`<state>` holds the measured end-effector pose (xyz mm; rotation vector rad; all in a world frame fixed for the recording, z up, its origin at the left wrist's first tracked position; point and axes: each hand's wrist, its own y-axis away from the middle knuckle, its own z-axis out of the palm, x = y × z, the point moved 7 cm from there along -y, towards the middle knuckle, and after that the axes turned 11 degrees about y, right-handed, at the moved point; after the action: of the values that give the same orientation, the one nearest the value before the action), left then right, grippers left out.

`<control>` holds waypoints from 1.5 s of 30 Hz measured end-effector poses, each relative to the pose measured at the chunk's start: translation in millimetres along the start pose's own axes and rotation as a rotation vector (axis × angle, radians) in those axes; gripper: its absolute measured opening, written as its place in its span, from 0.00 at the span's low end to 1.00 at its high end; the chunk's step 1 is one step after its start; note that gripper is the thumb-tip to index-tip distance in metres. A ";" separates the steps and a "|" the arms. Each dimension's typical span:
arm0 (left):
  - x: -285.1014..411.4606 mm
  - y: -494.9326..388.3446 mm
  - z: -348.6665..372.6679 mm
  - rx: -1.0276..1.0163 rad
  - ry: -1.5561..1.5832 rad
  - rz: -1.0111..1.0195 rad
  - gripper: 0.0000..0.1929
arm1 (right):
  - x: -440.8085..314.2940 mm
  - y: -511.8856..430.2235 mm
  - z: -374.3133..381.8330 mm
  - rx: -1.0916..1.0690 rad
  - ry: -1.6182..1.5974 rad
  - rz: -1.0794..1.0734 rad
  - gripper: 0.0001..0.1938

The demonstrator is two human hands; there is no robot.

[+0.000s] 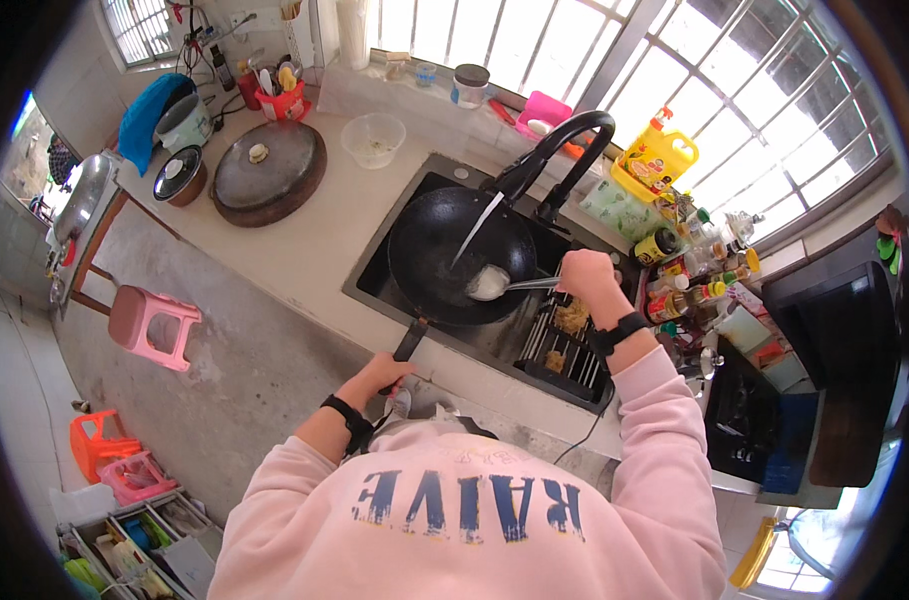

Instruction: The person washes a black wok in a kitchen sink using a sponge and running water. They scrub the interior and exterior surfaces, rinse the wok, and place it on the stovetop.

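A black wok (424, 247) rests over the dark sink (372, 262), and a stream of water (477, 229) falls into it from the black faucet (567, 139). My left hand (388, 371) grips the wok's handle (409, 341) at the counter's front edge. In my right hand (588, 274) is the metal handle of a ladle (489, 283), whose bowl sits inside the wok and looks pale and shiny. Below my right hand, a rack (533, 337) at the sink's right side carries brownish scrubbing pads (573, 316).
Left on the counter are a lidded pan (267, 169), a small lidded pot (179, 176) and a translucent bowl (373, 141). A yellow detergent jug (657, 157) stands by the window. Several sauce bottles (672, 304) crowd the right side. A pink stool (154, 326) is on the floor.
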<state>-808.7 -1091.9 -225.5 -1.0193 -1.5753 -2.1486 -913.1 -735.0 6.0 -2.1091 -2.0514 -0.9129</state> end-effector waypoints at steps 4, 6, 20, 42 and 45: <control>-2.5 -1.9 0.0 -0.006 -0.004 -0.002 0.20 | -36.0 -10.0 27.8 0.024 -0.285 0.017 0.23; -3.5 -3.5 -1.1 0.017 -0.041 -0.009 0.20 | -54.8 -16.3 47.8 0.031 -0.469 0.044 0.23; 1.4 2.4 1.9 -0.019 -0.004 -0.025 0.19 | 34.8 23.0 51.3 -0.075 -0.372 0.272 0.22; 8.0 7.1 6.4 -0.039 -0.012 -0.073 0.20 | -58.8 -7.8 -28.8 0.581 -0.022 -0.099 0.12; 12.5 12.0 7.3 -0.032 -0.048 -0.061 0.20 | -32.9 -4.5 -5.0 0.301 -0.089 -0.044 0.13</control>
<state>-807.6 -1087.4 -207.3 -1.0534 -1.6191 -2.2115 -917.1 -766.0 -6.1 -1.9838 -2.1260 -0.4838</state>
